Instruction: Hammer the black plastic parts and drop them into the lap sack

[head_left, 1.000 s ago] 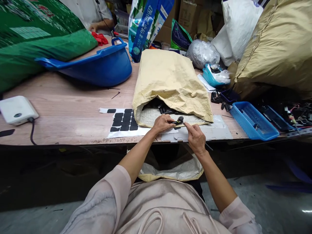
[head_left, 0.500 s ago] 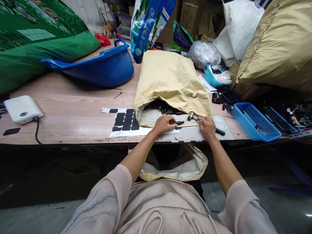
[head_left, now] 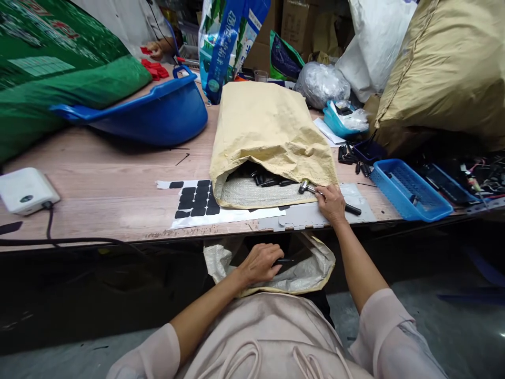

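My left hand [head_left: 261,263] is over the open mouth of a lower sack [head_left: 311,273] at my lap, below the table edge. Its fingers are closed on a slim black pen-like piece [head_left: 284,260], whose end sticks out to the right. My right hand [head_left: 330,204] rests at the table's front, wrapped round a small hammer [head_left: 305,187] with a metal head and a black handle end. Just behind it lies a yellow woven sack [head_left: 268,121], its mouth facing me. Several black pieces [head_left: 270,180] show inside that mouth.
A white sheet of black stickers [head_left: 199,200] lies left of the sack. A blue basin [head_left: 145,118] and a white device [head_left: 27,190] stand further left, a blue basket [head_left: 410,189] to the right. Across the table, another person's hand [head_left: 157,50] is near red pieces [head_left: 154,69].
My left hand has moved down from the table sack's mouth to the lower sack, carrying the black piece. The right hand stays on the hammer. The view has shifted slightly.
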Action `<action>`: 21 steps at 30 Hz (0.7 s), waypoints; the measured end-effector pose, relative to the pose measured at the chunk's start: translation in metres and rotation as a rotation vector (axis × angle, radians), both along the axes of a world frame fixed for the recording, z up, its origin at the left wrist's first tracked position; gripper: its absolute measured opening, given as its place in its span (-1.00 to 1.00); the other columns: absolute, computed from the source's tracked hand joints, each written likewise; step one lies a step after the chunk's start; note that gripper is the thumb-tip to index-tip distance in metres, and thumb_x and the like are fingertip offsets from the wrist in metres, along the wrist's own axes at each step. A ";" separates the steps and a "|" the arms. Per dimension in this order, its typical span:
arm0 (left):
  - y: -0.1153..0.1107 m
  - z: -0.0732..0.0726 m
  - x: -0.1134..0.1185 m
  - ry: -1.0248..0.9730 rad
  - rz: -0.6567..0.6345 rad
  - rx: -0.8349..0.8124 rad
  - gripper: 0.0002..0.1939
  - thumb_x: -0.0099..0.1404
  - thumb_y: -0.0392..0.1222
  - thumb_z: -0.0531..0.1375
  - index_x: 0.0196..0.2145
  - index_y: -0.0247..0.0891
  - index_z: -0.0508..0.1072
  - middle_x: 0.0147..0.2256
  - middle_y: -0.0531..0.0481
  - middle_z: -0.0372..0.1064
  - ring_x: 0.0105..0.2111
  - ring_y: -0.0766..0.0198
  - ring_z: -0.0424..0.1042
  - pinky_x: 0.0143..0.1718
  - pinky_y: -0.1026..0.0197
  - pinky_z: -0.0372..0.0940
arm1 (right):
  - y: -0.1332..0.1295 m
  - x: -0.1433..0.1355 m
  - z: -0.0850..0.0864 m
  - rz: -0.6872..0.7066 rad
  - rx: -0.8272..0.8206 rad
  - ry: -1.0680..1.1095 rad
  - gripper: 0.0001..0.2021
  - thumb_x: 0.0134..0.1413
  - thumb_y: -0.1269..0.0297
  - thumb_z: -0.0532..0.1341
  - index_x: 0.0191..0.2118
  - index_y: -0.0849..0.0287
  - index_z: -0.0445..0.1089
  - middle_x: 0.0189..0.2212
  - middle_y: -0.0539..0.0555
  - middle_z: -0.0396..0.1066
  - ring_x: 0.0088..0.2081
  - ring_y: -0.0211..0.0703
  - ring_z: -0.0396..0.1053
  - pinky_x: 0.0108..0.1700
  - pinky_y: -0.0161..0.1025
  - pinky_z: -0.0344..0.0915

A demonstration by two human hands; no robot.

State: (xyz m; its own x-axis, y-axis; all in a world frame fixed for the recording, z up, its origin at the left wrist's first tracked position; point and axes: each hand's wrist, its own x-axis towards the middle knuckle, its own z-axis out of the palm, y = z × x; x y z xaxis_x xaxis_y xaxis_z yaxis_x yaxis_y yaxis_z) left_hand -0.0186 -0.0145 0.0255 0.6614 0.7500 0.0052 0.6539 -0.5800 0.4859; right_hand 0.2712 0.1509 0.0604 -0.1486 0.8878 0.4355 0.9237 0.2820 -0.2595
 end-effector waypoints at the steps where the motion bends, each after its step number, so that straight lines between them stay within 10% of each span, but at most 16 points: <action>1: -0.005 -0.006 0.001 0.092 0.051 -0.057 -0.85 0.34 -0.21 0.28 -0.12 -0.18 0.52 -0.17 -0.05 0.58 -0.20 0.12 0.56 -0.18 0.13 0.34 | 0.000 0.000 0.000 -0.001 0.000 0.000 -0.73 0.32 0.26 0.21 0.00 0.04 0.63 -0.20 0.15 0.48 -0.06 0.07 0.31 0.05 -0.04 0.31; 4: -0.004 -0.008 0.001 0.197 0.092 -0.142 -0.77 0.32 -0.20 0.31 -0.06 -0.15 0.52 -0.11 -0.06 0.59 -0.19 0.10 0.58 -0.21 0.14 0.36 | -0.001 -0.002 0.000 -0.008 0.003 -0.005 -0.73 0.33 0.27 0.20 0.00 0.05 0.62 -0.19 0.15 0.47 -0.05 0.07 0.30 0.05 -0.04 0.30; 8: 0.029 0.026 -0.002 -0.120 0.085 0.043 -0.86 0.46 -0.11 0.21 -0.10 -0.12 0.55 -0.19 -0.03 0.58 -0.21 0.17 0.56 -0.18 0.18 0.37 | -0.002 -0.003 -0.001 -0.010 0.014 -0.005 -0.73 0.32 0.28 0.19 0.00 0.04 0.62 -0.19 0.16 0.46 -0.06 0.07 0.30 0.06 -0.03 0.29; 14: 0.139 0.077 -0.003 -0.220 0.651 0.251 -0.80 0.45 -0.12 0.21 -0.05 -0.18 0.57 -0.14 -0.12 0.47 -0.18 0.09 0.50 -0.19 0.13 0.35 | -0.001 -0.003 -0.001 0.005 0.011 0.013 -0.74 0.32 0.27 0.19 -0.02 0.04 0.62 -0.20 0.15 0.47 -0.06 0.06 0.30 0.07 -0.03 0.31; 17: 0.173 0.080 -0.004 -0.079 0.691 0.207 -0.84 0.40 -0.13 0.26 -0.13 -0.20 0.59 -0.08 -0.17 0.40 -0.10 -0.03 0.48 -0.19 0.07 0.35 | -0.001 -0.003 0.001 0.009 0.006 0.000 -0.75 0.34 0.27 0.20 -0.02 0.03 0.62 -0.21 0.14 0.47 -0.07 0.04 0.31 0.06 -0.06 0.31; 21: 0.165 0.068 -0.014 0.035 0.601 0.267 -0.87 0.41 -0.14 0.25 -0.23 -0.21 0.58 -0.10 -0.20 0.40 -0.02 -0.09 0.43 -0.15 0.04 0.35 | -0.002 -0.005 0.002 -0.009 -0.003 -0.011 -0.75 0.34 0.28 0.21 -0.01 0.04 0.62 -0.20 0.14 0.46 -0.05 0.04 0.32 0.05 -0.07 0.30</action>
